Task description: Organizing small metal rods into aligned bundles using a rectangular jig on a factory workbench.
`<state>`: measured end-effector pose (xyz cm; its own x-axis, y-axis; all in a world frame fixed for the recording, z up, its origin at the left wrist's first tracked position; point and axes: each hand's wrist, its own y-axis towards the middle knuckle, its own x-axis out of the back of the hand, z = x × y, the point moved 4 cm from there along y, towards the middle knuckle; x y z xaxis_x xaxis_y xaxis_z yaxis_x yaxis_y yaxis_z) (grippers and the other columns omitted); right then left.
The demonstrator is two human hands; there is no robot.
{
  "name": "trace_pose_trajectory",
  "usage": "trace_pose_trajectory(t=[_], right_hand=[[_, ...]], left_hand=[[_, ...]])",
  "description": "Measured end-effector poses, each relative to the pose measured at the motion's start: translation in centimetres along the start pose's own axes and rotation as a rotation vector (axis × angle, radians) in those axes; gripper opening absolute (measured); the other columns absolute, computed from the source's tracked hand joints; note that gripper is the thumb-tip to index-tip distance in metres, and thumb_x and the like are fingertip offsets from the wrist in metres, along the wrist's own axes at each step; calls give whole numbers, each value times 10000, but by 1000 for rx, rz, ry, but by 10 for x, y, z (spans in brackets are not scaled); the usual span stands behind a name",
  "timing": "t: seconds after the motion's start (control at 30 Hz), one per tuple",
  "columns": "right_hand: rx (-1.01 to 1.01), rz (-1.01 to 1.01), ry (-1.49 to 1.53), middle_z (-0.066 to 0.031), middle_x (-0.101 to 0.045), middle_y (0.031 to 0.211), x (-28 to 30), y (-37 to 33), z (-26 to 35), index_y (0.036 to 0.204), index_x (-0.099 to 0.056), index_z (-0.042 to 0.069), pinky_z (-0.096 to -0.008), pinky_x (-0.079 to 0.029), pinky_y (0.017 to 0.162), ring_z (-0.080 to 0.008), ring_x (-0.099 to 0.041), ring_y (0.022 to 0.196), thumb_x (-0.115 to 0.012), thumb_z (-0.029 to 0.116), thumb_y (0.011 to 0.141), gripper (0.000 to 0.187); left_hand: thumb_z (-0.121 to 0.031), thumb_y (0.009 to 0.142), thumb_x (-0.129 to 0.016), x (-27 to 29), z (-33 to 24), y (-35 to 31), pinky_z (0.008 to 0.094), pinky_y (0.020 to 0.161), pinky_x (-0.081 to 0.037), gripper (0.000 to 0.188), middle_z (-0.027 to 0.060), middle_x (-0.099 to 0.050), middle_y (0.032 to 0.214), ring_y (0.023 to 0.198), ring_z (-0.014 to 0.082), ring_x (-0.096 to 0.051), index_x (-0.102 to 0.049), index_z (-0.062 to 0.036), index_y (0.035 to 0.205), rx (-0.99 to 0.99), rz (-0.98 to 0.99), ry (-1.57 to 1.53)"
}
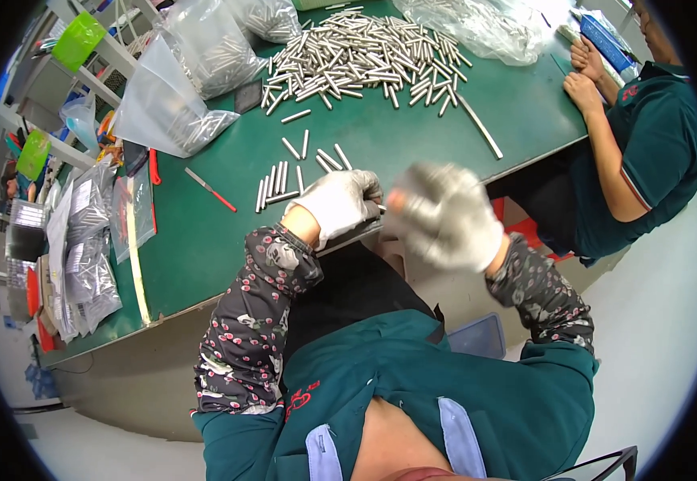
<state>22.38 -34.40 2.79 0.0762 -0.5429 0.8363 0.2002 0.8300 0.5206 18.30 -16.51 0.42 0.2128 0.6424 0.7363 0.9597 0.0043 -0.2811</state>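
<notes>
My left hand (339,202), in a white glove, is closed at the near edge of the green table (204,232), with the tip of a thin metal rod showing from its fingers. My right hand (448,215), also gloved, is blurred just right of it, off the table edge; what it holds cannot be made out. A small row of short metal rods (276,183) lies just beyond my left hand. Further back is a big heap of the same metal rods (360,56).
Clear plastic bags (176,84) of rods lie at the back left, another bag (484,28) at the back right. A red-handled tool (210,190) lies left of the row. A long metal bar (480,127) lies right. Another person (645,136) sits at the table's right end.
</notes>
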Motion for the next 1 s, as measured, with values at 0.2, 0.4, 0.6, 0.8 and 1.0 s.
trace_pose_trajectory(t=[0.2, 0.4, 0.6, 0.8, 1.0], right_hand=[[-99, -85, -78, -201, -557, 1118, 8, 3, -23, 1101, -641, 164, -454, -451, 724, -358, -562, 909, -644, 286, 752, 370], [-186, -81, -146, -195, -550, 1092, 6, -1, -31, 1096, -636, 159, -457, -450, 739, -360, -564, 888, -636, 321, 783, 353], [-155, -31, -119, -225, -535, 1150, 3, -7, -35, 1162, -632, 167, -463, -453, 825, -368, -554, 965, -660, 287, 725, 454], [-127, -88, -39, -220, -520, 1183, 11, -13, -34, 1177, -635, 149, -463, -449, 843, -364, -540, 985, -699, 273, 650, 546], [-62, -11, 23, -217, -503, 1223, -5, -11, -16, 1224, -605, 199, -451, -443, 848, -363, -534, 998, -726, 330, 656, 595]], left_hand=[[-192, 760, -621, -4, 3, 1, 381, 753, -498, 187, 153, -658, 867, 827, 323, -636, -651, -70, 898, -10, 6, -19], [-190, 752, -622, -4, -3, -3, 383, 744, -499, 188, 156, -656, 842, 811, 328, -635, -648, -71, 895, -29, -11, -12], [-118, 761, -646, -1, -5, -2, 335, 704, -493, 157, 134, -638, 772, 722, 239, -618, -620, -13, 875, -58, -46, -7], [-140, 783, -645, -1, -3, -3, 324, 733, -494, 176, 120, -650, 814, 769, 222, -625, -638, -19, 910, -68, -37, -30], [-149, 816, -631, -2, 1, -6, 302, 790, -487, 218, 115, -667, 894, 843, 192, -630, -645, -15, 987, -12, -36, -118]])
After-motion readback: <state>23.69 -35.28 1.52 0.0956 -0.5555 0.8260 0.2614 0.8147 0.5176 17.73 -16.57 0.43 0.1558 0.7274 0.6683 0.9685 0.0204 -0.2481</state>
